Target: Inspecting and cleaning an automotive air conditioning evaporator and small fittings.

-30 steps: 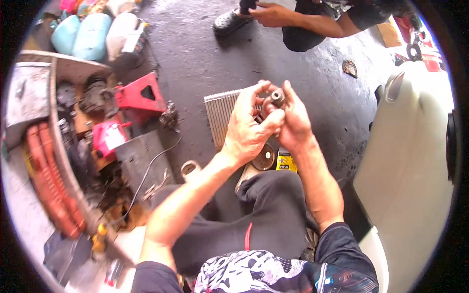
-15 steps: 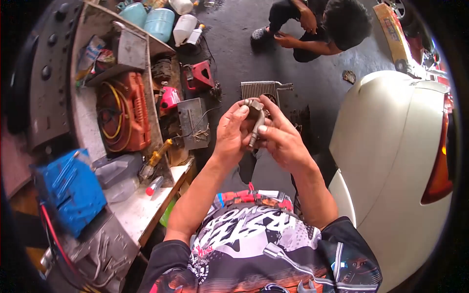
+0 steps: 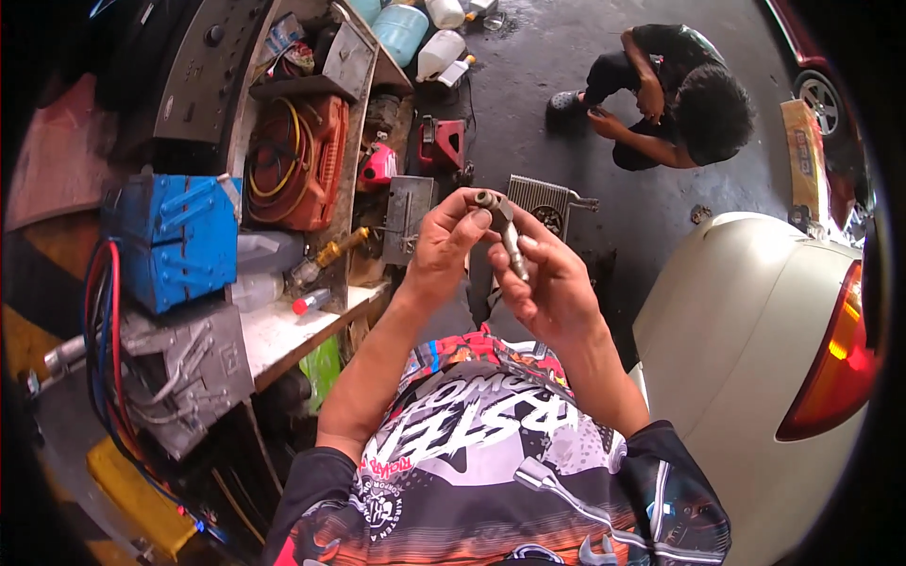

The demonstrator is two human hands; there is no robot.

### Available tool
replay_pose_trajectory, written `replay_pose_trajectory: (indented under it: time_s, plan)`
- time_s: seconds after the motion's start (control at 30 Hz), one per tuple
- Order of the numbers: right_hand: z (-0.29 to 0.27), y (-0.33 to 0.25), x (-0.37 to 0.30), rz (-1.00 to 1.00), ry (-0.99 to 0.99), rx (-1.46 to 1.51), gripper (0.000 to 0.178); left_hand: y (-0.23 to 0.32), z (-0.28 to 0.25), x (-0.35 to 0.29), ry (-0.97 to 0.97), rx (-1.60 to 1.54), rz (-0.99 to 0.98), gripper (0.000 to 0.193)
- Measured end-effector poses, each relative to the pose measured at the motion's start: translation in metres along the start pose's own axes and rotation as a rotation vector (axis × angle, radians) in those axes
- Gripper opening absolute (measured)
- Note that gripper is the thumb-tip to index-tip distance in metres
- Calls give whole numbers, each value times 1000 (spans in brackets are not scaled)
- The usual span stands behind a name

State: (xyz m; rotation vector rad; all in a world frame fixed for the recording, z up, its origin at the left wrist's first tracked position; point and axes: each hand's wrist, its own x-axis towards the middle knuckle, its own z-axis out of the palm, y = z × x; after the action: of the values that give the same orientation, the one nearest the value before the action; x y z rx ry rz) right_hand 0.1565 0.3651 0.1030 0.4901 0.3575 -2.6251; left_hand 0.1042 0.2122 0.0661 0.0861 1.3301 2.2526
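Note:
In front of my chest, both hands are closed on a grey metal pipe fitting [image 3: 511, 243] with a round end, a blocky middle and a narrow ribbed end. My left hand [image 3: 442, 247] holds it near the round end, the thumb close to the block. Around the ribbed end, the fingers and thumb of my right hand [image 3: 555, 286] grip it from the right. The fitting slants down to the right. Just beyond my hands lies a finned metal radiator-like core [image 3: 540, 191] with pipe stubs, partly hidden behind my fingers.
On the left, a wooden bench [image 3: 283, 335] carries an orange case [image 3: 330, 160] with a yellow hose and a blue metal toolbox [image 3: 179, 250]. A red jack stand [image 3: 442, 141] is on the floor. A person [image 3: 694, 104] crouches ahead. To the right is a pale car body [image 3: 746, 321].
The view has swung, so the bench, car and crouching person appear shifted. The fitting has turned in my hands, its narrow end now pointing right instead of left.

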Motion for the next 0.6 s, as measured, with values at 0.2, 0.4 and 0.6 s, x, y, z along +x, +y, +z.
replay_pose_trajectory:
  time_s: [0.2, 0.4, 0.6]
  plan:
    - [-12, -7, -22, 167, -178, 264, 53, -1, 32, -22, 88, 203, 57, 21]
    - [-5, 12, -37, 129, -40, -367, 72, -27, 48, -70, 230, -44, 104, 27]
    - [-4, 47, -25, -347, -402, -1567, 73, -19, 54, -113, 506, -210, 235, 30]
